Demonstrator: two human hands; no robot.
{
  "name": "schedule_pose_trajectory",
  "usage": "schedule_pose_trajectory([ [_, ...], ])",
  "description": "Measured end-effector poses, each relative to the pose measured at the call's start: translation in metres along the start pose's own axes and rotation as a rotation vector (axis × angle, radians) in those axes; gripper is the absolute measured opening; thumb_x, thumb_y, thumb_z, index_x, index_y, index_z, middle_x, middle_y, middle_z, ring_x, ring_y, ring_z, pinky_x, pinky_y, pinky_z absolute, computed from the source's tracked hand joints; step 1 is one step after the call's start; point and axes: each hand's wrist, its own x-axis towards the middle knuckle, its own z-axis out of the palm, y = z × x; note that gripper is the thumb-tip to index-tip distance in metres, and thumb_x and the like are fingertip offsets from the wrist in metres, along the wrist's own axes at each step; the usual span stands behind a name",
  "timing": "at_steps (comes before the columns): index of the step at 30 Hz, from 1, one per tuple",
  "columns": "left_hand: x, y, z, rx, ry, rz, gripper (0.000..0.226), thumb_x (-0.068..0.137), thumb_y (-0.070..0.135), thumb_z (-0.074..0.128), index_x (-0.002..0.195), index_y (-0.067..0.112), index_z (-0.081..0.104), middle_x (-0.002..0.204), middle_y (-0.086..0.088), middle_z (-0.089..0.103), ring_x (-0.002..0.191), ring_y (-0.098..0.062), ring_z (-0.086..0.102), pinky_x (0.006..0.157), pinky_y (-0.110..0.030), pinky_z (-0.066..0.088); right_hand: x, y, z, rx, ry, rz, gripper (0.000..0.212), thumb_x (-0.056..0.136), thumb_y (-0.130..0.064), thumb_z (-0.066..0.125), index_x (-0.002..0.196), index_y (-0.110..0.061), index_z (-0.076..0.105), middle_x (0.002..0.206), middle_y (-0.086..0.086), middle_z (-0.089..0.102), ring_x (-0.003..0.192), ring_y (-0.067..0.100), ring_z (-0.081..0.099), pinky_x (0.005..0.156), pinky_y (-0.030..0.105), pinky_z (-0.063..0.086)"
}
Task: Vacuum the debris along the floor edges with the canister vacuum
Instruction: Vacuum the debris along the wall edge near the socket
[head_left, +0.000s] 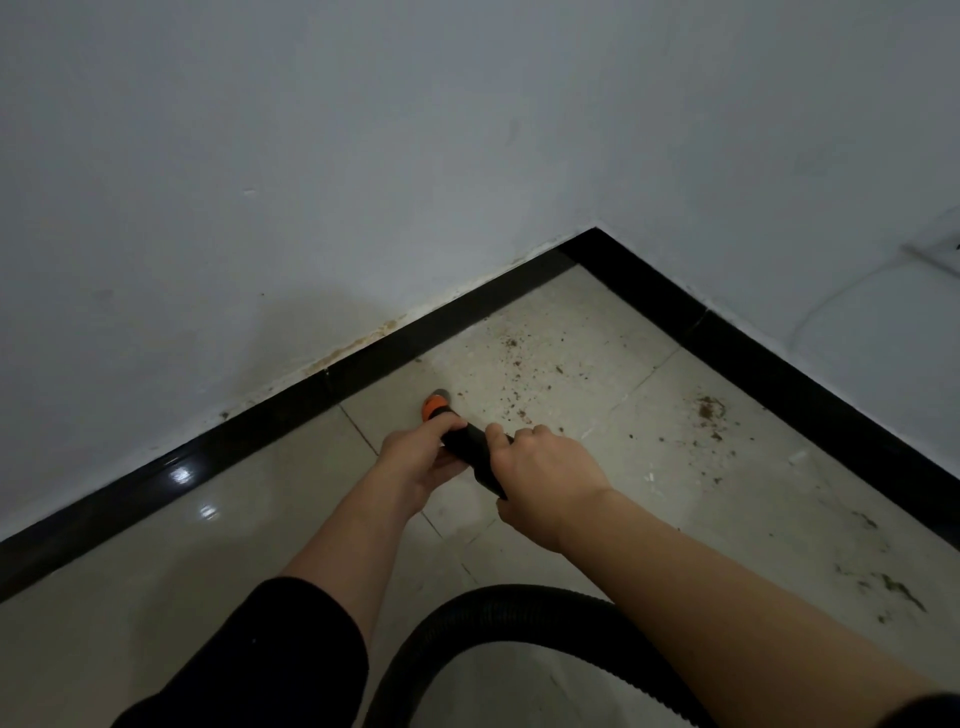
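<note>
Nozzle (469, 442): left hand (415, 462), right hand (545, 470) gripping; debris (519, 364) beside.

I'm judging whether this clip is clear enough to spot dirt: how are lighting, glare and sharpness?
Head view: dim, bluish light; a soft shadow lies on the wall; bright glare spots sit on the glossy baseboard and the floor tile at left; the debris and the orange-tipped vacuum nozzle read clearly, slightly soft; the sleeve is near black.
</note>
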Motion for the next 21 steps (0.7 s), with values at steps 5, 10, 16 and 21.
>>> schedule_pose_trajectory([
  [5, -0.002, -0.003, 0.008, 0.021, -0.023, -0.003, 0.039, 0.087, 0.01, 0.07, 0.12, -0.002, 0.054, 0.103, -0.024, 0.064, 0.088, -0.029, 0.068, 0.057, -0.028, 0.057, -0.006, 0.006, -0.003, -0.013, -0.027, 0.003, 0.043, 0.095, -0.018, 0.054, 0.132, -0.006, 0.037, 0.113, 0.013, 0.057, 0.102, 0.027, 0.053, 0.067, 0.03, 0.036],
  [10, -0.004, -0.007, 0.011, 0.034, -0.05, 0.002, 0.041, 0.087, 0.009, 0.069, 0.123, -0.004, 0.054, 0.1, -0.022, 0.064, 0.086, -0.028, 0.067, 0.061, -0.029, 0.057, -0.013, 0.008, -0.01, -0.04, -0.051, -0.008, 0.04, 0.095, -0.014, 0.054, 0.132, -0.005, 0.04, 0.107, 0.01, 0.052, 0.102, 0.028, 0.053, 0.067, 0.03, 0.034],
  [16, -0.007, -0.012, 0.017, 0.043, -0.08, -0.016, 0.043, 0.088, 0.008, 0.068, 0.126, -0.006, 0.053, 0.101, -0.023, 0.064, 0.088, -0.028, 0.067, 0.067, -0.031, 0.057, -0.021, 0.01, -0.015, -0.039, -0.086, 0.011, 0.038, 0.094, -0.01, 0.054, 0.13, -0.005, 0.044, 0.108, 0.01, 0.051, 0.104, 0.028, 0.054, 0.067, 0.03, 0.036],
  [21, -0.012, -0.017, 0.024, 0.047, -0.11, -0.038, 0.043, 0.088, 0.007, 0.067, 0.127, -0.007, 0.053, 0.102, -0.024, 0.064, 0.089, -0.028, 0.067, 0.067, -0.03, 0.056, -0.03, 0.015, -0.017, -0.022, -0.117, 0.029, 0.036, 0.094, -0.009, 0.054, 0.128, -0.006, 0.044, 0.114, 0.01, 0.052, 0.105, 0.028, 0.054, 0.068, 0.029, 0.037],
])
